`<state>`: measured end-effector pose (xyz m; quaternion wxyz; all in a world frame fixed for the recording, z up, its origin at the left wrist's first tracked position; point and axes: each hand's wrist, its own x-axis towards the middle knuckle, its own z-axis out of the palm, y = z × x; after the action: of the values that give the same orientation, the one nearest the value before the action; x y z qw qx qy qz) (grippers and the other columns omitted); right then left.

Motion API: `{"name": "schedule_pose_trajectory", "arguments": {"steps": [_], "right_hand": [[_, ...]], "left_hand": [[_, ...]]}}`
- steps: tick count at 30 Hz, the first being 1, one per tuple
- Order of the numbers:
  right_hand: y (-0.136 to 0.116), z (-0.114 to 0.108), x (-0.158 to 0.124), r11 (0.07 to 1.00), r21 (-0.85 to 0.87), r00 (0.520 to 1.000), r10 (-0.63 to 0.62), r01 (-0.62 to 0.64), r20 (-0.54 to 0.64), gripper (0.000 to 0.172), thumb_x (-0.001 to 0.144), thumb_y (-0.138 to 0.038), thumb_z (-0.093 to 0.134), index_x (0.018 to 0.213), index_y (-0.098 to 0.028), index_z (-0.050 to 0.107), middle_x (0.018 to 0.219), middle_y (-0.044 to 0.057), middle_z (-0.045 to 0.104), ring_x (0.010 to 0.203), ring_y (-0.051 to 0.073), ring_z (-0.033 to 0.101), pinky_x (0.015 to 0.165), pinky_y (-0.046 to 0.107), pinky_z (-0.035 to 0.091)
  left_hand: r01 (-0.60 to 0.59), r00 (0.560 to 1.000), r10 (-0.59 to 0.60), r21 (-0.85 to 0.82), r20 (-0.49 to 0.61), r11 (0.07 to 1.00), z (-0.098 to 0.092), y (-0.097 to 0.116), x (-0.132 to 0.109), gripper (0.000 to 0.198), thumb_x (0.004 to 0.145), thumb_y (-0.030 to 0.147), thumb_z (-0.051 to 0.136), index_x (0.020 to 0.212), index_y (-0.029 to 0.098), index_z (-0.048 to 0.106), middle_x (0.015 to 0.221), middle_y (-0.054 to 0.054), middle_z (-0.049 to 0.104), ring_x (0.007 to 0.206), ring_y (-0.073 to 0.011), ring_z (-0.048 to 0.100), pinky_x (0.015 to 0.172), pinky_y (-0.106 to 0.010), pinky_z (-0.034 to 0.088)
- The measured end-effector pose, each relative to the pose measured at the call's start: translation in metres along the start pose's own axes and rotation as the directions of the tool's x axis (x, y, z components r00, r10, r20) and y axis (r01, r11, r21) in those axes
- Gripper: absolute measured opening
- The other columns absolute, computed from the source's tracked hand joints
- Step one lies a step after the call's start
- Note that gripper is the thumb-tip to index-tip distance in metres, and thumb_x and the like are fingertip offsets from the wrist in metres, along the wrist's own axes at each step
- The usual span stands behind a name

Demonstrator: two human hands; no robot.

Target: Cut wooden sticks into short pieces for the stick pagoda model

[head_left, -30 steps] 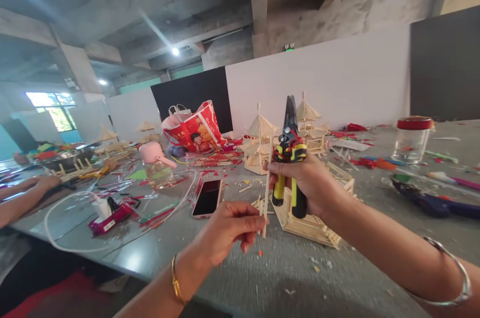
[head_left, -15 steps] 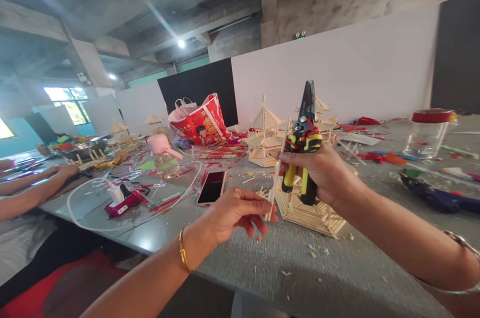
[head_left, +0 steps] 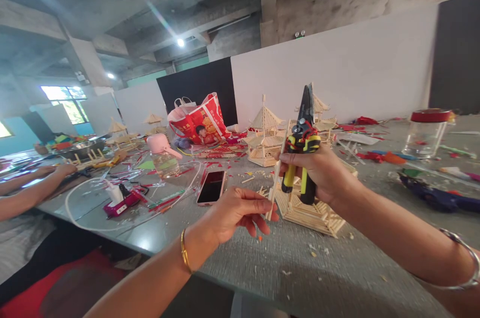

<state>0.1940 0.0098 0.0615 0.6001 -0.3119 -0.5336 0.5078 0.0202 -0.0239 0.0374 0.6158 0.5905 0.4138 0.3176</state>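
Observation:
My left hand (head_left: 243, 209) pinches the lower end of a thin pale wooden stick (head_left: 276, 178), a short piece lying against it at the fingertips. In my right hand (head_left: 330, 173) are wire-cutter pliers (head_left: 304, 130) with yellow and black handles, jaws pointing up. The right thumb and fingers also touch the upper part of the stick. Just behind both hands, on the table, stands a partly built stick model (head_left: 311, 215) with a layered base; my right hand and the pliers cover part of it.
On the table (head_left: 255, 268) lie a phone (head_left: 212, 187), a purple power strip (head_left: 120, 203) with a white cable, and a pink-topped bottle (head_left: 163, 153). Behind stand a stick pavilion (head_left: 264, 133) and a red bag (head_left: 200, 120). At right are a lidded jar (head_left: 427, 133) and a dark glue gun (head_left: 438, 193). Another person's arms (head_left: 37, 188) rest at left.
Almost nothing differs. The pliers' tips sit slightly lower and tilt a little, while both hands keep their hold on the stick. The view has shifted very slightly.

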Motion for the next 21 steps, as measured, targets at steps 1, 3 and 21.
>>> {"name": "schedule_pose_trajectory", "arguments": {"steps": [1,3,21], "right_hand": [[-0.0003,0.0002,0.0003,1.0,0.0,1.0,0.002,-0.002,-0.002,0.017,0.059,-0.019,0.063,0.067,-0.013,0.049,0.051,0.001,0.055,0.043,0.014,0.053,0.04,0.022,0.041],[-0.0012,0.0009,0.0005,1.0,-0.008,1.0,0.004,-0.004,-0.008,0.017,0.06,-0.019,0.063,0.067,-0.013,0.049,0.051,0.001,0.055,0.043,0.014,0.053,0.04,0.022,0.041],[0.0026,-0.0017,0.0009,1.0,-0.022,0.999,-0.02,0.02,-0.034,0.014,0.058,-0.02,0.063,0.064,-0.013,0.052,0.051,0.002,0.056,0.044,0.013,0.052,0.039,0.021,0.039]], "left_hand": [[-0.002,1.0,0.002,-0.003,0.001,1.0,0.0001,0.0002,0.0,0.023,0.067,0.03,0.066,0.077,0.009,0.066,0.075,-0.007,0.066,0.048,-0.0087,0.059,0.035,-0.014,0.038],[-0.004,1.0,0.004,-0.007,0.003,1.0,0.0005,0.0004,0.0,0.023,0.067,0.03,0.066,0.077,0.009,0.066,0.076,-0.008,0.066,0.048,-0.0089,0.06,0.034,-0.014,0.038],[-0.031,0.998,0.032,0.003,-0.06,1.0,0.0076,0.0019,-0.001,0.02,0.066,0.029,0.065,0.072,0.01,0.065,0.069,-0.005,0.065,0.044,-0.0071,0.057,0.033,-0.013,0.036]]}}
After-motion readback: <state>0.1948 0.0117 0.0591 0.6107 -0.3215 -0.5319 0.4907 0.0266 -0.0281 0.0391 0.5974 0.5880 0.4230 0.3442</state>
